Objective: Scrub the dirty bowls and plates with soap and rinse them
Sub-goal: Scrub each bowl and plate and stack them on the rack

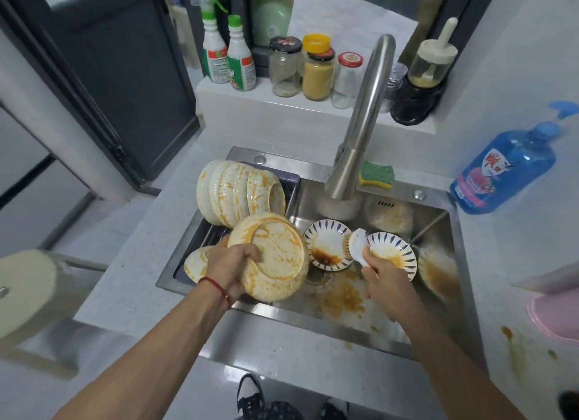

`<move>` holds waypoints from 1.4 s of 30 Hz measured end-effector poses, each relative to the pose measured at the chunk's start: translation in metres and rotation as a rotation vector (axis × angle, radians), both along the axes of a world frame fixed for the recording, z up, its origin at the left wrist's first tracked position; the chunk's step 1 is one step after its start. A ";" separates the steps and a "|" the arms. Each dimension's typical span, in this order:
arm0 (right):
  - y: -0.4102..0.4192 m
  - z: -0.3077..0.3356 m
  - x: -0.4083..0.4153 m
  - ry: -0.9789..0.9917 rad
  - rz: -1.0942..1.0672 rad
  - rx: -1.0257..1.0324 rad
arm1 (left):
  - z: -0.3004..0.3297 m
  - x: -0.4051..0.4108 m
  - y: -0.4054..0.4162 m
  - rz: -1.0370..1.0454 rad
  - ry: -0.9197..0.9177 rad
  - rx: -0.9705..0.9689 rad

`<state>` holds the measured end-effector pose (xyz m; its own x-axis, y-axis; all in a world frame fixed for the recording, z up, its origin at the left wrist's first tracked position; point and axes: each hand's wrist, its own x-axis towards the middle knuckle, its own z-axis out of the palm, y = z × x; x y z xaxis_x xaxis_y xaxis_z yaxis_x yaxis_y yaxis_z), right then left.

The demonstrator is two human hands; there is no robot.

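My left hand (230, 264) grips a cream bowl (275, 256) streaked with orange sauce, tilted over the left side of the steel sink (451, 241). My right hand (380, 281) holds a white dish brush (357, 244) by its handle, bristles pointing left, above the sink. Two small plates with blue leaf rims lie in the basin: one (327, 242) with brown sauce beside the bowl, the other (398, 253) just behind the brush. Several sauce-stained cream bowls (235, 192) lean in a stack in the dark rack at the sink's left. Another stained dish (195, 263) lies below them.
The steel faucet (360, 137) arches over the basin. A green and yellow sponge (376, 173) lies on the back rim. A blue soap bottle (507, 169) stands at right. Jars and spray bottles (228, 56) line the ledge behind. Orange sauce smears the basin floor.
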<state>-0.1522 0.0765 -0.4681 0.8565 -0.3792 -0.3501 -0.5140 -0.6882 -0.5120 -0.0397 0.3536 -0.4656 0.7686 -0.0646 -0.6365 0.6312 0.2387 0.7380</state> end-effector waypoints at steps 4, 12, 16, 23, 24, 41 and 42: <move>0.006 -0.013 -0.005 0.055 0.045 -0.039 | -0.010 0.008 0.046 0.044 0.168 -0.020; 0.015 -0.032 0.004 0.110 0.065 -0.043 | -0.065 0.049 0.067 0.160 0.226 0.137; 0.014 -0.037 0.005 0.115 0.088 -0.044 | -0.122 0.070 0.074 0.122 0.246 0.365; -0.007 -0.046 -0.002 0.136 0.034 0.024 | -0.022 0.026 0.034 -0.026 -0.213 1.071; -0.014 -0.048 -0.003 0.139 0.019 0.054 | -0.026 0.023 0.027 -0.033 -0.300 1.113; -0.069 -0.097 0.031 0.141 -0.169 0.318 | -0.188 0.048 -0.197 -0.313 0.284 0.576; -0.072 -0.102 0.030 0.146 -0.168 0.318 | -0.202 0.052 -0.202 -0.289 0.293 0.579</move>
<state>-0.1221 0.0044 -0.5701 0.7239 -0.3630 -0.5867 -0.6896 -0.4065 -0.5994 0.0125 0.1512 -0.6673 0.5638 0.1708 -0.8081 0.8018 -0.3480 0.4859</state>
